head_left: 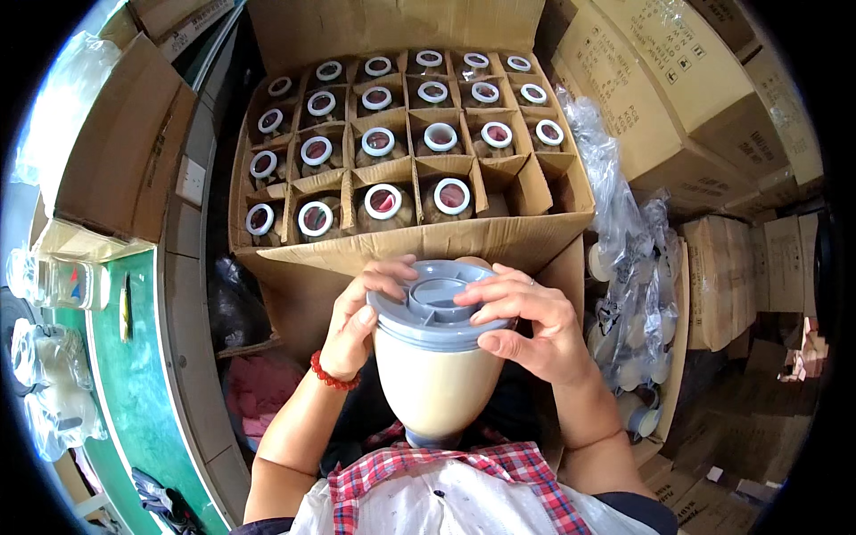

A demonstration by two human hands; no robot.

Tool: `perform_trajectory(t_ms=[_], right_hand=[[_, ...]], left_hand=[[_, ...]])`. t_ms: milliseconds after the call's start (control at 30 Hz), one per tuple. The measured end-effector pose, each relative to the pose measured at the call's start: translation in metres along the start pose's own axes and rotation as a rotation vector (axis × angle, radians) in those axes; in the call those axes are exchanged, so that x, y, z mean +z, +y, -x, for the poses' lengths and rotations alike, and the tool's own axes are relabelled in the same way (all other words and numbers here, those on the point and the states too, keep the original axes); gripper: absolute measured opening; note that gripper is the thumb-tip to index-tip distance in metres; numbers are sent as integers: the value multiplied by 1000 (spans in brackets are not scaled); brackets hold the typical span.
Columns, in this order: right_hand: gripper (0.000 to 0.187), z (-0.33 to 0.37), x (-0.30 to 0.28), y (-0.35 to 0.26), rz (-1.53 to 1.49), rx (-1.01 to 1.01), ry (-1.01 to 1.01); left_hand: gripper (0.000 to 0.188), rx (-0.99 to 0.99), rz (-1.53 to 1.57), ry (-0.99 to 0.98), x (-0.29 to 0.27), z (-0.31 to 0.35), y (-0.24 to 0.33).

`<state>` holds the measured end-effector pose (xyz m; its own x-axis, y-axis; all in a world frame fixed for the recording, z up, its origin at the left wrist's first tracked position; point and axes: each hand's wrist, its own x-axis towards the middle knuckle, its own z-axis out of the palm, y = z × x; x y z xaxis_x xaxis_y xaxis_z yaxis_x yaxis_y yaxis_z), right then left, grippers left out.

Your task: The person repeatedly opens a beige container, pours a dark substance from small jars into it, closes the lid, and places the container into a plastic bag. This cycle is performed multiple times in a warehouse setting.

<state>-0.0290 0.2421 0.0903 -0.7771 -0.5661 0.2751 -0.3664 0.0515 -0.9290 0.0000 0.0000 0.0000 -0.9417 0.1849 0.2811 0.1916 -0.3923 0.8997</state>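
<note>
In front of my chest stands a cream-coloured tapering canister (437, 379) with a narrow dark-blue foot. A grey-blue round lid (432, 334) with a raised ring sits on its top. My left hand (358, 312) grips the lid's left side, fingertips on top and thumb by the rim. On the other side, my right hand (539, 325) has its fingers over the lid and its thumb against the rim's edge. Just beyond my hands is an open cardboard box (499, 236) with cardboard dividers. Its compartments hold several glass jars (383, 201) with white-ringed tops.
Clear plastic bags (637, 294) with pale parts lie right of the box. Stacked cartons (642, 89) rise at the far right. To the left, a green-topped table (134, 357) carries a clear plastic jar (71, 283) and bagged items. Pink cloth (260, 388) lies below the box's left side.
</note>
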Motion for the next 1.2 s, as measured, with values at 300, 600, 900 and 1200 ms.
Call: perform_trajectory(t_ms=[300,600,900,1200], right_hand=[[26,6,-8,77,-514,-150,-2],[18,-3,7,-10,332,-57,39],[27,16,-2,108,-805,-199,32],[45,-9,-10,38,-249,71,-24]], left_hand=[[32,80,-445,91,29,-2,18],[36,53,-308,40,21,-14,20],[11,190,-964,-47,77,-16,69],[42,-88,-142,43,6,-15,24]])
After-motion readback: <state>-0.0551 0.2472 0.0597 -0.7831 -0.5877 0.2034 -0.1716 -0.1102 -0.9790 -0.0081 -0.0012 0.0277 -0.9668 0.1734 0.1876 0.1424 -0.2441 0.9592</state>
